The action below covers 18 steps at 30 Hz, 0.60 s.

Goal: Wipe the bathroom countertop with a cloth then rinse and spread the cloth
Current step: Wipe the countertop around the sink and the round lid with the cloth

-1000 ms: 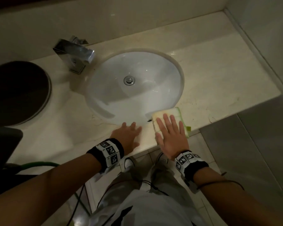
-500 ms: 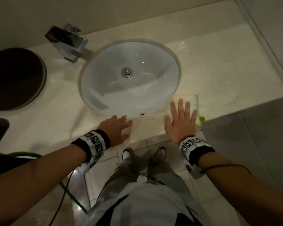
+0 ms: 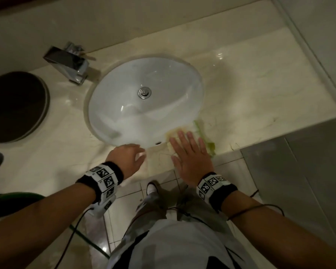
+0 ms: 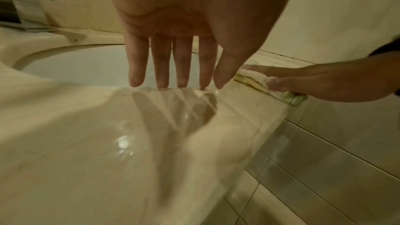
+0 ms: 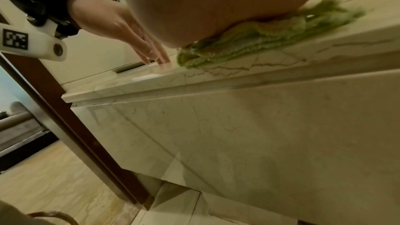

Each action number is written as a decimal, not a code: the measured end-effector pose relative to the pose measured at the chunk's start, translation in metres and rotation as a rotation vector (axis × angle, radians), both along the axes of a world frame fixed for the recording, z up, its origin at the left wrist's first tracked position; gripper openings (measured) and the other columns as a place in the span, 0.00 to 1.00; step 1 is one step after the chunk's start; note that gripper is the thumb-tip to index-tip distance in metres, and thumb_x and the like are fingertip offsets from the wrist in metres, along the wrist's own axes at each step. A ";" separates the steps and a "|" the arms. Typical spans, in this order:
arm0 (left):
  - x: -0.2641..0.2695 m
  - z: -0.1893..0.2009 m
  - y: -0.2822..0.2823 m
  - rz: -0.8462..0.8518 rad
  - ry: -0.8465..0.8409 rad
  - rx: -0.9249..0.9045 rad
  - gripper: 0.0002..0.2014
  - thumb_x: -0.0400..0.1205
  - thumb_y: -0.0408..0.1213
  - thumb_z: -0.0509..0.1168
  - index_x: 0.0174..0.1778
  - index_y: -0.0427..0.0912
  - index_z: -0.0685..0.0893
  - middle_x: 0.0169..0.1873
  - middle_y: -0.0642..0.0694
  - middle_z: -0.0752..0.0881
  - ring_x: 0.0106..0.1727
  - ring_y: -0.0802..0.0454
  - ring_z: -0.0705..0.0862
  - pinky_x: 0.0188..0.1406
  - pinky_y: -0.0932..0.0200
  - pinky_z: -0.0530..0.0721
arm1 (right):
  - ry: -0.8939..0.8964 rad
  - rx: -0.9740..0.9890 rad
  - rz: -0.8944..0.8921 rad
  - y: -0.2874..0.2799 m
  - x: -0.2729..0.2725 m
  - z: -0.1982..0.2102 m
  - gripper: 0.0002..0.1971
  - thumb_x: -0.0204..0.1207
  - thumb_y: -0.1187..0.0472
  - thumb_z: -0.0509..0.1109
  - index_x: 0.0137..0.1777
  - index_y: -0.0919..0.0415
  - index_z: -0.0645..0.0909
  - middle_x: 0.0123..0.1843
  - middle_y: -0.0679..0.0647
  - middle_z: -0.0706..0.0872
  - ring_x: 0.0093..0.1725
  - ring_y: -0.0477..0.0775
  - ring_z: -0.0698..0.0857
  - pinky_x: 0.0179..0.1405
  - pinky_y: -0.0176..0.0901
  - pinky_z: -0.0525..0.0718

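Head view. Countertop (image 3: 260,84): pale veined stone, glossy, with an oval white sink (image 3: 144,98) set into it. Chrome faucet (image 3: 70,63) stood at the sink's back left; a dark round lid (image 3: 16,105) lay further left. Cloth (image 3: 204,136): yellow and green, flat on the counter's front strip, just right of the sink's near rim. Right hand (image 3: 190,154) lay palm down on the cloth, fingers straight and slightly spread, gripping nothing. Left hand (image 3: 126,158) rested on the front strip beside the sink's near edge, apart from the cloth, fingers extended and close together. Both wrists wore black bands with printed marker tags.

Left wrist view. Left hand (image 4: 184,23) seen from behind the palm; four fingers (image 4: 160,67) straight, narrowly parted, tips touching the wet counter at the sink rim. Cloth (image 4: 259,81) lay to the right under the flat right hand (image 4: 324,83).

Right wrist view. Heel of the right hand (image 5: 216,6) pressed onto the cloth (image 5: 259,40), whose green folds reached the counter's front edge (image 5: 281,54). The right fingers were hidden here; their state could not be told from this view. Left hand (image 5: 121,28) touched the counter with straight fingertips just beside the cloth's end.
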State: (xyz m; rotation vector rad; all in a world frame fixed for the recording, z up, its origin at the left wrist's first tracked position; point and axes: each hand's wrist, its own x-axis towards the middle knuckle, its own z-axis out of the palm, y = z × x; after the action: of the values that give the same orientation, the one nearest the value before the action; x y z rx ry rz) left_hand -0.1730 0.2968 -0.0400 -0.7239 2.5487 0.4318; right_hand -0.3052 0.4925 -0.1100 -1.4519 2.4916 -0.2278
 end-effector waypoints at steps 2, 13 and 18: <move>-0.009 -0.001 0.006 0.003 0.075 -0.011 0.18 0.84 0.53 0.59 0.66 0.52 0.83 0.68 0.51 0.81 0.67 0.49 0.80 0.65 0.54 0.76 | 0.005 0.014 -0.004 0.009 -0.012 0.000 0.30 0.83 0.44 0.52 0.85 0.48 0.56 0.87 0.55 0.54 0.86 0.61 0.52 0.81 0.67 0.54; -0.087 -0.007 0.070 -0.122 0.034 0.081 0.31 0.84 0.55 0.58 0.83 0.59 0.56 0.82 0.55 0.61 0.80 0.50 0.63 0.76 0.49 0.68 | 0.020 0.137 -0.328 0.079 -0.114 0.006 0.31 0.82 0.41 0.34 0.86 0.44 0.40 0.88 0.52 0.42 0.86 0.58 0.43 0.83 0.63 0.45; -0.091 -0.010 0.074 -0.107 -0.016 0.072 0.35 0.83 0.59 0.58 0.84 0.55 0.54 0.83 0.54 0.58 0.79 0.48 0.65 0.74 0.50 0.69 | -0.032 0.118 -0.414 0.063 -0.099 0.005 0.34 0.80 0.40 0.32 0.86 0.48 0.45 0.88 0.55 0.43 0.86 0.62 0.42 0.81 0.67 0.39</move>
State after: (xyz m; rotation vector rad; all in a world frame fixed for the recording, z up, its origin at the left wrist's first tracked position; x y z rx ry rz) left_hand -0.2644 0.3703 -0.0500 -0.5601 2.5283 0.4768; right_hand -0.4040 0.5552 -0.1046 -0.8694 2.7031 -0.1723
